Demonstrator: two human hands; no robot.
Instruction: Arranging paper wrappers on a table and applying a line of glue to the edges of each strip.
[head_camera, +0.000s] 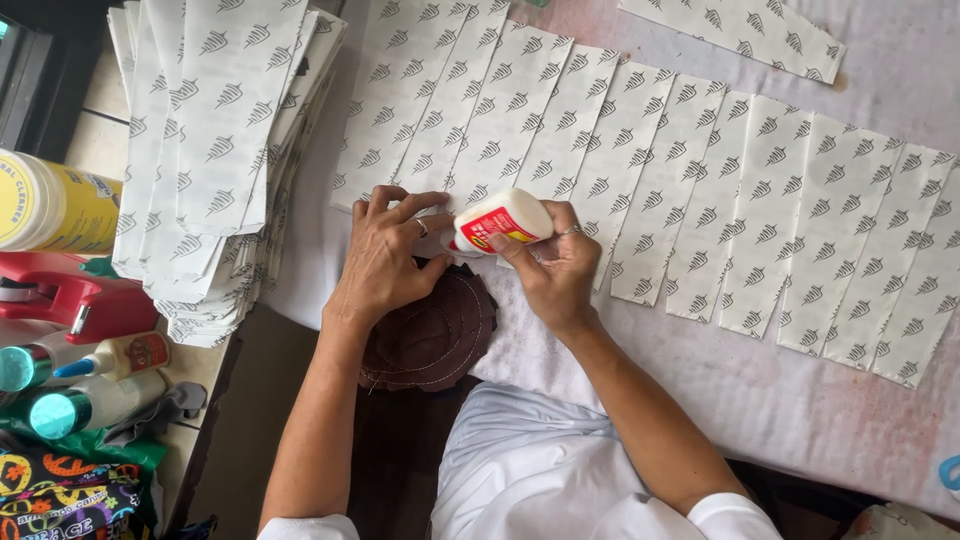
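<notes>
Fabric piece, dark brown with pale stitched seams, lies nearest, under the heel of the left hand and partly hanging over the counter edge. Judged soft and limp; it would bunch if pulled from one corner, so pressing it flat suits it better than pinching.

Left hand fingers: spread and curled, tips resting at the bottle's nozzle end and on the cloth just beyond the fabric.

Right hand fingers: wrapped around the glue bottle, a small white plastic bottle with a red and yellow label, held nearly on its side with the nozzle pointing toward the left fingers. Judged light, smooth, somewhat squeezable; best held around the mid-body, as it is here, where the label gives some grip. Whether glue is coming out cannot be told.

Beyond the fingertips: row of patterned paper strips, white with grey leaf marks, overlapping edge to edge. Thin, flimsy, easily creased.

Left of the left hand, well apart: tall stack of like strips.
</notes>
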